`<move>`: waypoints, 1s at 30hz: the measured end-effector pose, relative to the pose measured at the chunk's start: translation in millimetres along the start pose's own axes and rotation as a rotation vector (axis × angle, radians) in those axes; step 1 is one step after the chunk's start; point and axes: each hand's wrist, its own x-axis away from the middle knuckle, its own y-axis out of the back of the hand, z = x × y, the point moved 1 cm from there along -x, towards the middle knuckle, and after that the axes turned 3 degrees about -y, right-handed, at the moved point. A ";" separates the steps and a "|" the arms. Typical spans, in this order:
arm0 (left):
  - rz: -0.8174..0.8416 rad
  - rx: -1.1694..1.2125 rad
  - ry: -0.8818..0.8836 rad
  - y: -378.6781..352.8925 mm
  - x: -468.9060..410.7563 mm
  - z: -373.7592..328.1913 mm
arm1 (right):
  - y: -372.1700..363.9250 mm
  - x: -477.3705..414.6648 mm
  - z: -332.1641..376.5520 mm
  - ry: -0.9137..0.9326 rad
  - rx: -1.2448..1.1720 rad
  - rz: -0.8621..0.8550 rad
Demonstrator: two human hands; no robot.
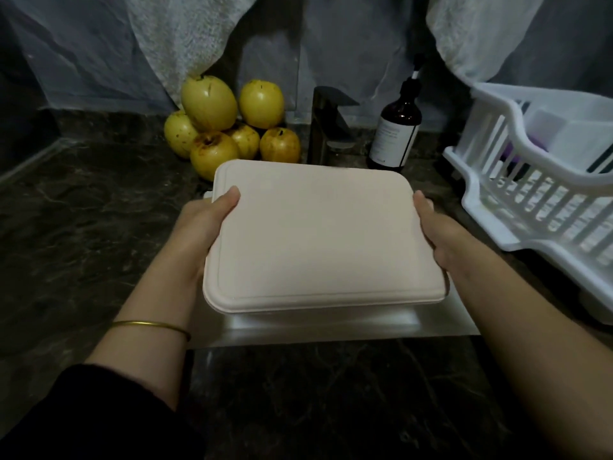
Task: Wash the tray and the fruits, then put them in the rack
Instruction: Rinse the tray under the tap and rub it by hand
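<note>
Dark sleeve (pixel 66 416) is seen lower left; the tray (pixel 318 234) is gripped by its edges in left hand (pixel 199 234) and right hand (pixel 441 237), thumbs on top, centre frame above the sink (pixel 331 327); fruits (pixel 229 127) are piled upper centre, rack (pixel 530 194) at right; neither is judged washed or racked yet.

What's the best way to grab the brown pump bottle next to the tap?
Grip the bottle around its wide, straight body, coming from the front: it stands upright, the tap stands close beside it, and the pump neck is thin.
</note>
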 end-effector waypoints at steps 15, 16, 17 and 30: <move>-0.350 -1.173 -0.350 -26.5 15.3 0.1 | 21.6 18.7 6.5 0.119 -0.121 0.142; -0.370 -1.156 -0.340 -25.5 15.4 0.4 | 22.0 20.8 5.6 0.136 -0.112 0.145; -0.392 -1.134 -0.329 -23.9 15.2 0.6 | 21.9 22.8 4.4 0.155 -0.098 0.147; -0.599 -0.705 -0.222 -3.7 10.2 6.0 | 23.9 28.8 5.6 0.505 0.347 0.100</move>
